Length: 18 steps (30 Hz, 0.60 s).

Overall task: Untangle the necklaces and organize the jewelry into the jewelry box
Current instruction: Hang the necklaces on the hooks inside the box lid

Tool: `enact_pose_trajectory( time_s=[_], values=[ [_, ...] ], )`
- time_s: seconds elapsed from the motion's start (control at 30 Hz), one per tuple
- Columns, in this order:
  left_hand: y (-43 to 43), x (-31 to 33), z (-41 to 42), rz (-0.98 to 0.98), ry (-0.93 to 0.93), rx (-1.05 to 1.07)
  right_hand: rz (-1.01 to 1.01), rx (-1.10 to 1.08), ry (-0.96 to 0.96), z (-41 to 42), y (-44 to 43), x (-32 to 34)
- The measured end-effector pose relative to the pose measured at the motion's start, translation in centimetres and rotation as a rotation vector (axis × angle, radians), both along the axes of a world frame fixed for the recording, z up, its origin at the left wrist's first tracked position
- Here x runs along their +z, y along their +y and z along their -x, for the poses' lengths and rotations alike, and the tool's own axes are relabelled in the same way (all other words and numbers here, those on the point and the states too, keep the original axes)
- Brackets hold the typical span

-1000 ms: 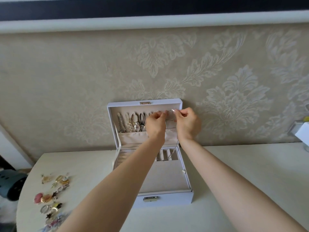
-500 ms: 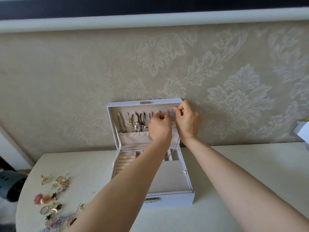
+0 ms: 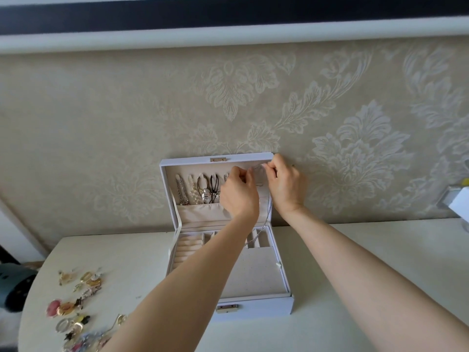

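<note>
So, biggest thing first: the patterned beige wall fills the whole upper part of the view, and the white table is pushed right up against it. The table's left edge curves round toward the front, and a wide stretch of its top shows to the right of the box, with a narrower strip on the left. The white jewelry box sits near the middle with its back to the wall, its lid standing upright just in front of the wallpaper and its front latch facing the person. Both forearms reach over the box's open tray. The left hand and right hand are up at the lid's top right corner, close together, fingers curled in and pinching a thin silver chain. The chain hangs down from between the hands along the lid's right edge and trails into the small back compartments of the tray; whether it's on a hook I can't tell. Left of the hands, a row of necklaces hangs inside the lid, with their lower ends tucked into the fabric pouch. Down by the table's curved left front edge, well apart from the box, there's a loose pile of jewelry, a bit blurry.
</note>
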<state>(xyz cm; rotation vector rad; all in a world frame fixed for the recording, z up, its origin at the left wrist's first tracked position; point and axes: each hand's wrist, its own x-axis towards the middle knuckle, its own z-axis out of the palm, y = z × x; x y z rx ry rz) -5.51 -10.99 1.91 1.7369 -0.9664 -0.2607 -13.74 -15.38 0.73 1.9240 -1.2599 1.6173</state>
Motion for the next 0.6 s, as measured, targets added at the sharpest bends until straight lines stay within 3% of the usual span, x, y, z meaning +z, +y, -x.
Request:
enact_pose_trajectory(
  time_s=[0.4,0.6],
  values=[
    [0.3,-1.3,-0.1,-0.114,0.066,0.016,-0.187,0.008,-0.061,-0.8,0.9,-0.6],
    [0.4,-1.7,-0.2,-0.128,0.066,-0.031,-0.226,0.134,0.005,-0.3,-0.2,-1.9]
  ],
)
